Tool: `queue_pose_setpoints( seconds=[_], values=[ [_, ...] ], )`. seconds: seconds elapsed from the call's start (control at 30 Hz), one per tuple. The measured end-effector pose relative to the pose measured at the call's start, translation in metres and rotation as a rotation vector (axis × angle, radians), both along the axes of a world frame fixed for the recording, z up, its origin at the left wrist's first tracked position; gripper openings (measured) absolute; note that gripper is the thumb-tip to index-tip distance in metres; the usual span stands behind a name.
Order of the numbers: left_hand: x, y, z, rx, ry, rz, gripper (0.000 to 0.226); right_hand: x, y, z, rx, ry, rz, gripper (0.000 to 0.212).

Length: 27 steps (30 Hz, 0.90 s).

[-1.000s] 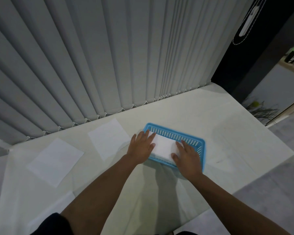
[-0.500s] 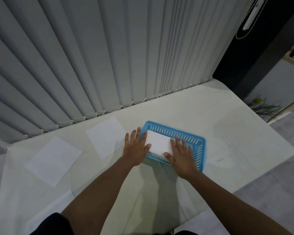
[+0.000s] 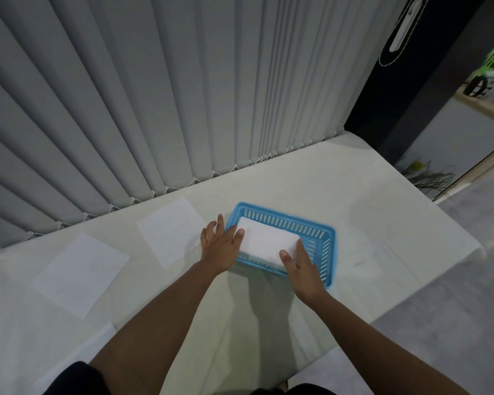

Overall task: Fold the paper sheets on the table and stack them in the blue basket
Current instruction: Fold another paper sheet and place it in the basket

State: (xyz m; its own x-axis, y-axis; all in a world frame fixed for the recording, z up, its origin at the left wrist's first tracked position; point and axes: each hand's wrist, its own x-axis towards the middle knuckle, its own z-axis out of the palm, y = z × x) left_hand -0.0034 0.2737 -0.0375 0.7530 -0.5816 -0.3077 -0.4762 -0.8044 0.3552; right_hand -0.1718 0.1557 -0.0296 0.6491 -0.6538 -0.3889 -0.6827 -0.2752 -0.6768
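Note:
A blue slotted basket (image 3: 324, 240) sits on the white table. A folded white paper stack (image 3: 265, 242) lies inside it. My left hand (image 3: 220, 246) rests at the basket's left end, fingers spread, thumb touching the stack's left edge. My right hand (image 3: 301, 266) lies over the basket's near right part, fingers flat against the stack's right end. Two flat unfolded sheets lie to the left: one (image 3: 171, 230) right beside my left hand, another (image 3: 82, 273) farther left.
Grey vertical blinds (image 3: 154, 95) hang along the table's far edge. The table's right edge (image 3: 451, 220) drops off to a grey floor. A dark panel stands at the back right, with a plant (image 3: 422, 173) below it.
Both hands have slid off the top of the folded stack toward its ends, leaving more of the paper showing. The view has shifted slightly.

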Motion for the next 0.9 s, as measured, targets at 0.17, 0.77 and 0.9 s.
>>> queue_pose_setpoints(
  seconds=[0.17, 0.77, 0.9],
  values=[
    [-0.001, 0.002, 0.003, 0.008, 0.031, 0.005, 0.051, 0.001, 0.000, 0.002, -0.008, 0.039, 0.052, 0.068],
    [0.001, 0.007, -0.014, 0.162, -0.208, -0.314, 0.062, 0.009, -0.021, -0.012, -0.480, 0.321, 0.375, 0.075],
    [0.012, 0.015, -0.006, 0.066, -0.211, -0.281, 0.068, 0.022, -0.027, -0.002, -0.552, 0.269, 0.366, 0.086]
  ],
)
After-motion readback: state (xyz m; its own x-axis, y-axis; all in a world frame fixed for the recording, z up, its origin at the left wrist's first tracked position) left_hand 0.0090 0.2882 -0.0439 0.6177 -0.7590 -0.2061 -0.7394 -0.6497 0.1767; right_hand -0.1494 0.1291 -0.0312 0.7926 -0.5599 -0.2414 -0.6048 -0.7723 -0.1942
